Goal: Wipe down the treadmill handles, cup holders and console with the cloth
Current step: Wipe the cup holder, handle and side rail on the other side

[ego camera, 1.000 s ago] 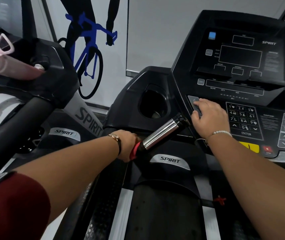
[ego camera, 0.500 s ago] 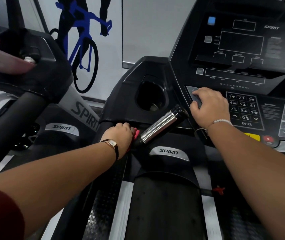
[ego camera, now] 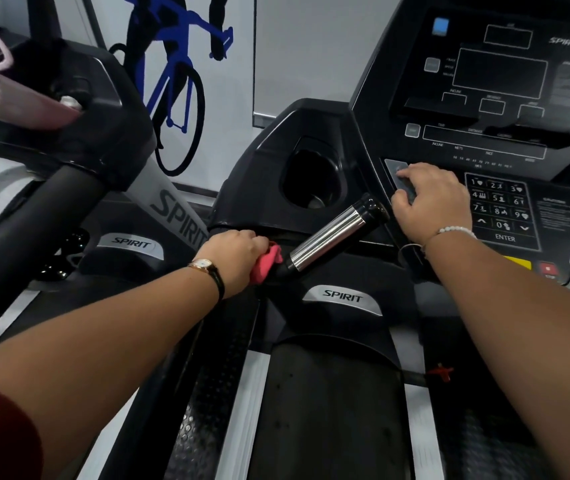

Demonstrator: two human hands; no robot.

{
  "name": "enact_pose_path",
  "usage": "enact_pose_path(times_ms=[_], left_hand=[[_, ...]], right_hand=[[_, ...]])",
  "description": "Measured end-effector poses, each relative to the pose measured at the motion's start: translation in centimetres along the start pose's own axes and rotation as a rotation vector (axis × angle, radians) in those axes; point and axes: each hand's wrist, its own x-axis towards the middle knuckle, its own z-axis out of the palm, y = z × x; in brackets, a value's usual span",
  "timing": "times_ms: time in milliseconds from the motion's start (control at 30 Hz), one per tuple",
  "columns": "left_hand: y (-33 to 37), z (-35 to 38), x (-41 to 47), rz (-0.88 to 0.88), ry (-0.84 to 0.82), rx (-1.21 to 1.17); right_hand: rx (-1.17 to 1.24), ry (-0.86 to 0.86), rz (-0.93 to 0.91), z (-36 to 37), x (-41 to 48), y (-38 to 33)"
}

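Pink-red cloth is bunched in my left hand, fingers clenched round it and pressed against the black base of the chrome handle, just below the metal sleeve. The cloth is there because the handle is the part being wiped. Only a wad shows past my knuckles; the rest is hidden under the palm. Left arm reaches forward nearly straight, back of hand up, watch on the wrist.

The handle angles up and right toward the console, its black end cap just beside my right hand. Right hand rests on the grey button strip at the console's left edge, left of the keypad. Its fingers are loosely bent, tips down on the panel, grasping nothing. My read: it braces me while I lean in. Cannot tell if a button is pressed. Right forearm comes in from lower right, bead bracelet at the wrist.

Cup holder sits between the two hands, behind the handle, with something small at its bottom, unclear what.

Judgement: handle step in hand, cup holder and console left to do. Next move: slide the clenched cloth up the chrome sleeve toward the cap.
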Motion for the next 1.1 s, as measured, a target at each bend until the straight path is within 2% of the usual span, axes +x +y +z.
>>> enact_pose_path(times_ms=[167, 233, 333, 400, 467, 533, 567, 633, 733, 833, 967, 1100], left_hand=[[0.9, 0.5, -0.9, -0.049, 0.156, -0.135], [1.2, 0.8, -1.2, -0.070, 0.176, -0.195], [1.2, 1.6, -1.3, -0.057, 0.162, -0.162], [1.3, 1.5, -1.4, -0.056, 0.100, -0.112], [1.4, 1.1, -1.4, -0.038, 0.039, -0.028], [1.6, 0.7, -1.6, -0.016, 0.026, 0.046], [1.6, 0.6, -1.6, -0.003, 0.018, 0.075], [1.5, 0.7, -1.7, 0.021, -0.010, 0.095], [1.3, 0.9, -1.6, 0.027, -0.031, 0.029], [0.8, 1.2, -1.7, 0.037, -0.023, -0.021], [0.4, 1.1, -1.7, 0.050, -0.004, -0.153], [-0.5, 1.2, -1.3, 0.074, 0.050, -0.327]], right_hand=[[-0.007, 0.000, -0.017, -0.2, 0.1, 0.0], [-0.007, -0.010, -0.019, -0.2, -0.1, -0.2], [0.009, -0.059, -0.022, -0.2, -0.3, 0.2], [0.186, -0.141, 0.097, -1.0, 0.6, -0.3], [0.517, -0.278, 0.258, -2.7, 1.3, -2.5], [0.731, -0.355, 0.247, -3.9, 1.2, -5.9], [0.669, -0.411, 0.138, -4.2, 0.9, -7.4], [0.392, -0.489, -0.041, -3.8, -0.3, -9.6], [-0.001, -0.375, -0.090, -2.9, -0.9, -9.9], [-0.095, -0.339, -0.055, -2.7, -1.1, -10.2], [-0.174, -0.387, 0.003, -3.2, -1.2, -11.0], [-0.241, -0.426, -0.025, -3.9, -1.5, -11.5]])
